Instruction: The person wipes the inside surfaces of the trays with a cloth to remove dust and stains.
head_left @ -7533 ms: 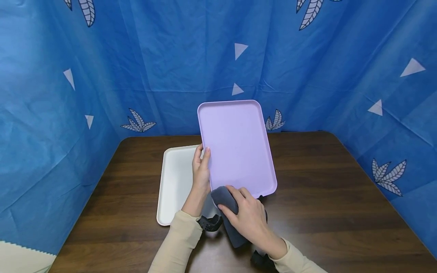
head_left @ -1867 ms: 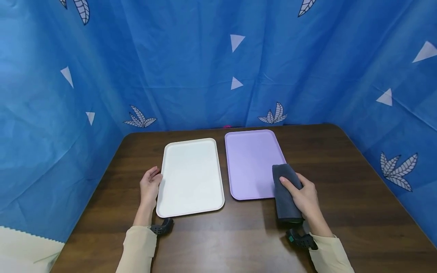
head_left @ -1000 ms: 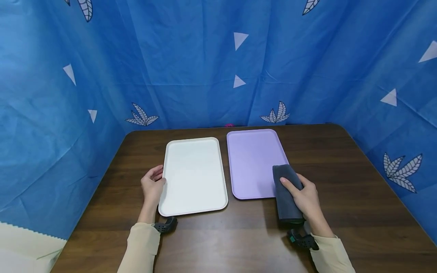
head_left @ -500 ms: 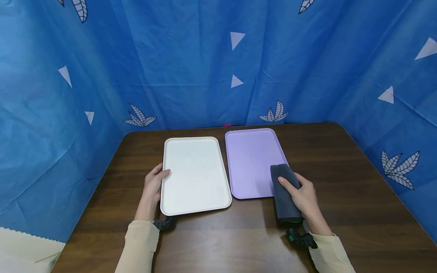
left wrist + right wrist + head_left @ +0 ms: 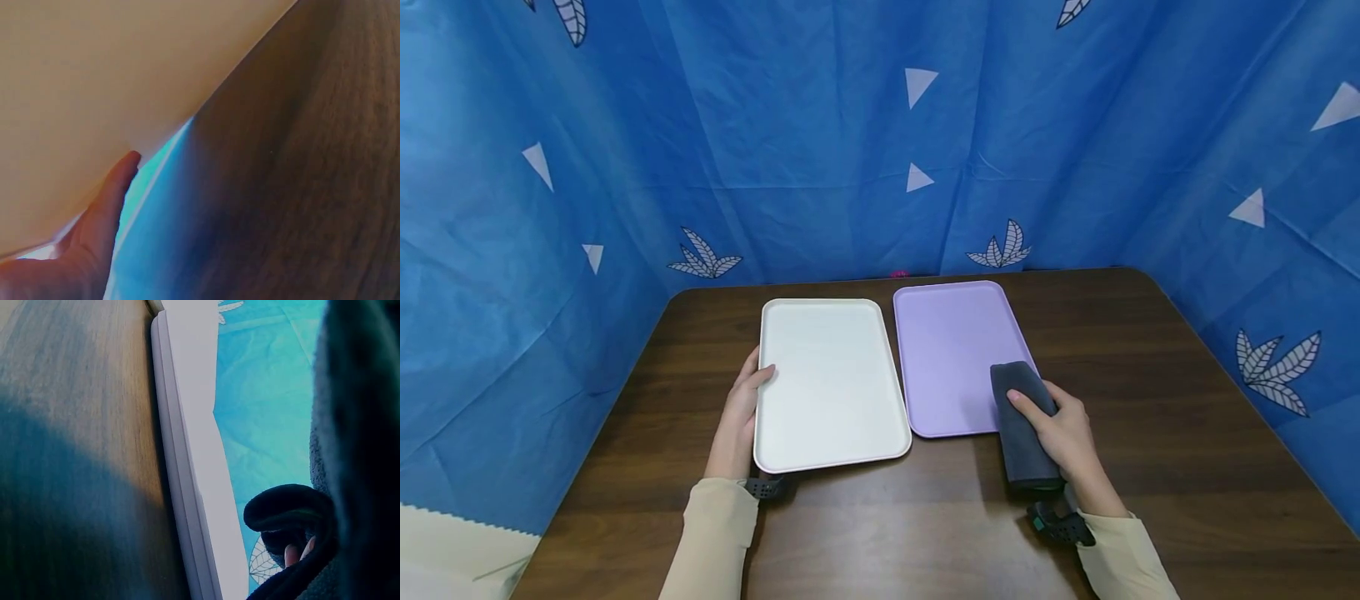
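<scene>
A white tray (image 5: 831,383) is lifted at its left side, where my left hand (image 5: 739,417) grips the edge with the thumb on top. The left wrist view looks up at the tray's underside (image 5: 119,81), with fingers (image 5: 103,219) of that hand against it. Right beside it lies a purple tray (image 5: 955,350) on the table. My right hand (image 5: 1063,433) holds a folded dark grey cloth (image 5: 1026,429) at the purple tray's lower right corner, hiding that corner. In the right wrist view the cloth (image 5: 294,509) is folded around fingertips.
The dark wooden table (image 5: 895,533) carries both trays, which sit close together near its back. A blue patterned curtain (image 5: 820,142) surrounds the back and sides. Both wrists wear black straps (image 5: 1060,525).
Earlier the purple tray was held up and wiped with the cloth; now it lies on the table. My left hand has since taken hold of the white tray, raised its left side and shifted it slightly right.
</scene>
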Available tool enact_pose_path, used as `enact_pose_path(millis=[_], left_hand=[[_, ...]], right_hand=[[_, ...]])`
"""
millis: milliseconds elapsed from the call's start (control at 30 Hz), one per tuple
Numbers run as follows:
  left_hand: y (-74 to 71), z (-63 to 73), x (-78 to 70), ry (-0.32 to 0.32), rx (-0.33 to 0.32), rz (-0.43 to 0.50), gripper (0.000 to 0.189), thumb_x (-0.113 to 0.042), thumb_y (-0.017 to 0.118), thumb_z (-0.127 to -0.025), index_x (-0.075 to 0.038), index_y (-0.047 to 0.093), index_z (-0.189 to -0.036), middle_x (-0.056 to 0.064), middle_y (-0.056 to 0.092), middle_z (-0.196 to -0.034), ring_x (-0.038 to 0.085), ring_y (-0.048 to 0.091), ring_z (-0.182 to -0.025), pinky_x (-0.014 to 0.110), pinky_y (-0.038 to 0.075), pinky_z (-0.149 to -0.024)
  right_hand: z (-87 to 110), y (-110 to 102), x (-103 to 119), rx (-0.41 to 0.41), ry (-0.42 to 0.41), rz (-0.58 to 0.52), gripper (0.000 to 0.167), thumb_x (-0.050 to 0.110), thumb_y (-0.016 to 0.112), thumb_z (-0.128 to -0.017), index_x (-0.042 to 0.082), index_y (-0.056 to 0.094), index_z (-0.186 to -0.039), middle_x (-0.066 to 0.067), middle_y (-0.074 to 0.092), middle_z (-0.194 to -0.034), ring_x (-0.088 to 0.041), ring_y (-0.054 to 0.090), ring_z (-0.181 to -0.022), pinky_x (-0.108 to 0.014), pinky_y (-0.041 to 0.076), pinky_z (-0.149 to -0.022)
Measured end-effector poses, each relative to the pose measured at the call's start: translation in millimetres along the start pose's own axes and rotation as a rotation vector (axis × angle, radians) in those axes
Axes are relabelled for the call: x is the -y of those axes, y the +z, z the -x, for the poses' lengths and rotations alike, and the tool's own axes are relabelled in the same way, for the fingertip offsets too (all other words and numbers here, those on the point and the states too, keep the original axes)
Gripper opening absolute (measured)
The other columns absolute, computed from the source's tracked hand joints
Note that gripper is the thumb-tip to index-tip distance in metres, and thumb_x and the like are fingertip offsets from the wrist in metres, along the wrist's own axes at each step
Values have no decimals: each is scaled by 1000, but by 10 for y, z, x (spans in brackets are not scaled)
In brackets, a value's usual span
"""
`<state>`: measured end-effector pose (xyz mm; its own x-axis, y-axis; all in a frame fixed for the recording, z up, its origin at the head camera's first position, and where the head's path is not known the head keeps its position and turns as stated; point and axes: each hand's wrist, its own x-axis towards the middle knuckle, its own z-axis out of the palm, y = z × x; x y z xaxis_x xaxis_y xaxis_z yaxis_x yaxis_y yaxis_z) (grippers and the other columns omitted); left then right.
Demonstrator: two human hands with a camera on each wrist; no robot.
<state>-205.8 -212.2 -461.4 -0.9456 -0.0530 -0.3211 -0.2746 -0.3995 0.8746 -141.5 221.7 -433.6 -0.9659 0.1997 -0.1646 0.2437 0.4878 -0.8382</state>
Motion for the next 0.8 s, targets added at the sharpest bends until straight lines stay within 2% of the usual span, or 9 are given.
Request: enact_pose_path(millis=[200,333,533,667,800], left_hand=[[50,83,-85,53,12,58,61,-6,40,-104,-39,25,-153,-5,40,-145,9,55,-113,22,50,-87],[139,196,-193,161,57,81,59,-6,40,-104,-37,27,-153,-3,37,-150,9,53,-117,21,50,-89],[336,302,-343,310,153,154,56,-4,37,-105,-26,26,-154,-4,49,-136,9,61,-110,22,54,-88],[519,341,-417,376,191,158,54,-3,36,-104,-21,26,-154,-4,55,-131,9,63,-107,22,54,-88],[699,385,-474,436,219,155,52,-1,36,-103,-17,28,-153,-4,60,-123,9,65,-104,22,55,-86]], right_hand=[[-12,5,-13,-5,-6,-5,69,55,63,-89,7,52,-138,-23,61,-117,-22,59,-81,-29,48,-64],[-15,3,-23,-4,-12,-24,68,53,65,-89,8,52,-137,-22,63,-111,-17,60,-73,-30,50,-61],[-8,-8,-31,4,-5,-19,71,55,64,-89,8,50,-140,-24,61,-116,-19,61,-77,-30,50,-63],[-6,-20,-42,7,-1,-13,73,56,63,-89,7,48,-142,-24,59,-121,-21,61,-81,-30,50,-65],[-11,-25,-55,-7,-7,-21,72,55,64,-89,7,49,-140,-24,60,-119,-20,61,-79,-30,50,-64]])
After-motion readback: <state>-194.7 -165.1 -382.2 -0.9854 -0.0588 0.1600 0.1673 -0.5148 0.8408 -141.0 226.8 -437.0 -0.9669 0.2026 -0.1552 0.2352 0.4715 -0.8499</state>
